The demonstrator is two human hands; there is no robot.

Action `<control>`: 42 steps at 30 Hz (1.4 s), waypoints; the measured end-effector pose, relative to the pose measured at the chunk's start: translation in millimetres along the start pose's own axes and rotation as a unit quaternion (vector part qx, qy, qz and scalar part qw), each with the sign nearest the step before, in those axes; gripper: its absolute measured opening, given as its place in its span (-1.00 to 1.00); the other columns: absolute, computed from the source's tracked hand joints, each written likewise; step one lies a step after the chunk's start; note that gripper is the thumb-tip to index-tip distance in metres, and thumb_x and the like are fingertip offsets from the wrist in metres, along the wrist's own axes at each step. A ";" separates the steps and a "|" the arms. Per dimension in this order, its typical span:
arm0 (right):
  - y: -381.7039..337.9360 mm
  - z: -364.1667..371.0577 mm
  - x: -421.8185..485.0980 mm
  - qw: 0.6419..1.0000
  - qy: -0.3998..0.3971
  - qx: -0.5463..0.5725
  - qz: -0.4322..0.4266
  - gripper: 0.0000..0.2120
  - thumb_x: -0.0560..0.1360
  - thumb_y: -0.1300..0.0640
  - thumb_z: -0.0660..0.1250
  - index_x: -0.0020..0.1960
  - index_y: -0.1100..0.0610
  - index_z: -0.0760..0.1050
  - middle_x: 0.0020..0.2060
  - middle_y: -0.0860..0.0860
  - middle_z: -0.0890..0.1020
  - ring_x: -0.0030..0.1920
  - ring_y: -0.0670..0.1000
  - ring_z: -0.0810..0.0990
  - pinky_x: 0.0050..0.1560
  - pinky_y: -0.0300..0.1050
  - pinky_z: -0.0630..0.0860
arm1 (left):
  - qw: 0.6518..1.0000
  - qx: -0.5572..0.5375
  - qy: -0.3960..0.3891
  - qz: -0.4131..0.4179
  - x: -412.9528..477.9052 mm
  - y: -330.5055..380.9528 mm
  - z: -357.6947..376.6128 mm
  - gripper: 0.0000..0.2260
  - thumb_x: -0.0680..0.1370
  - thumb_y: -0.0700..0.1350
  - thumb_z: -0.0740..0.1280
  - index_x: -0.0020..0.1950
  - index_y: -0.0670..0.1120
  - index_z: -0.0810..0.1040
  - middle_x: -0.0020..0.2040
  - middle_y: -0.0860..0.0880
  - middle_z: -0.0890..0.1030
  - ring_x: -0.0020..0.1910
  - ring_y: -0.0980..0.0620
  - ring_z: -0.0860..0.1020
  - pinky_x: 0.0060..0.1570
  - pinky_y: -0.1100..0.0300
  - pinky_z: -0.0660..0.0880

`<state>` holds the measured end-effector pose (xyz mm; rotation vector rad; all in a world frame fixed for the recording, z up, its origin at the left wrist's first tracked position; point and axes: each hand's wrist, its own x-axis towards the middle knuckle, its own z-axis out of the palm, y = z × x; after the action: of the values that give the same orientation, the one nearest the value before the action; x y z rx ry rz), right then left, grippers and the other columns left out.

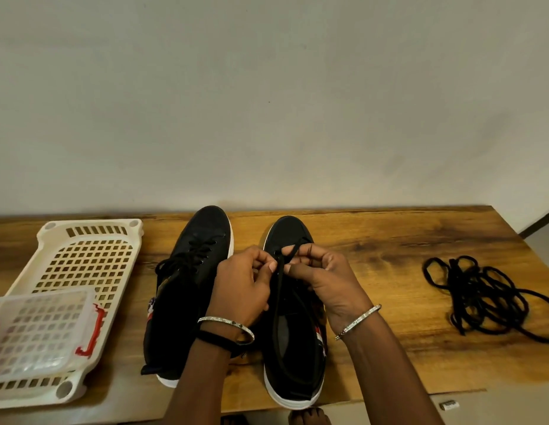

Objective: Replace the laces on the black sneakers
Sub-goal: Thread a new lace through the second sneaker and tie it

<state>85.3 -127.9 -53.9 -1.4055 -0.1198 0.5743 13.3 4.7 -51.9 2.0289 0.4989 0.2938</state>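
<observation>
Black sneakers (202, 271), white soles; black lace pile (481, 296); cream perforated basket (83, 271); brown woodgrain table (389, 240)

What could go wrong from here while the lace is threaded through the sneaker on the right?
1. The left hand and the right hand both pinch one black lace by the toe eyelets; pulled unevenly, its ends may finish unequal.
2. The heel of that sneaker lies at the front edge of the table; a strong tug might slide it off.
</observation>
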 end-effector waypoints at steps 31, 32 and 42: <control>-18.3 -47.5 -1.8 0.995 0.014 -0.098 -0.011 -0.65 0.48 0.46 0.37 0.12 0.11 0.70 -0.42 0.05 0.39 -0.46 -0.09 0.27 -0.40 -0.21 0.25 | 0.988 -0.143 0.002 0.062 12.8 12.9 -35.4 -0.78 0.57 0.06 0.20 -0.15 0.04 0.58 -0.07 0.00 0.63 -0.12 0.08 0.58 -0.08 0.25 0.49; -18.2 -48.1 -2.7 0.994 -0.003 -0.107 -0.007 -0.69 0.48 0.42 0.39 0.11 0.12 0.70 -0.45 0.02 0.39 -0.47 -0.10 0.28 -0.41 -0.23 0.26 | 0.973 -0.228 0.001 0.033 12.5 17.6 -34.6 -0.74 0.60 0.05 0.18 -0.17 0.02 0.57 -0.05 -0.03 0.67 -0.08 -0.04 0.61 0.01 0.11 0.54; -18.0 -56.2 -0.3 0.985 0.016 -0.155 0.079 -0.79 0.40 0.14 0.58 -0.22 0.15 0.55 -0.44 0.01 0.48 -0.49 -0.06 0.38 -0.47 -0.23 0.32 | 0.994 -0.010 0.059 0.089 8.0 12.6 -33.1 -0.79 0.50 0.06 0.47 -0.01 -0.02 0.54 -0.38 0.14 0.53 -0.43 0.24 0.51 -0.40 0.37 0.44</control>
<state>113.6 -179.2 -47.1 -1.7370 -0.0740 0.6838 9.8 28.7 -24.9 2.0471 0.3868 0.5267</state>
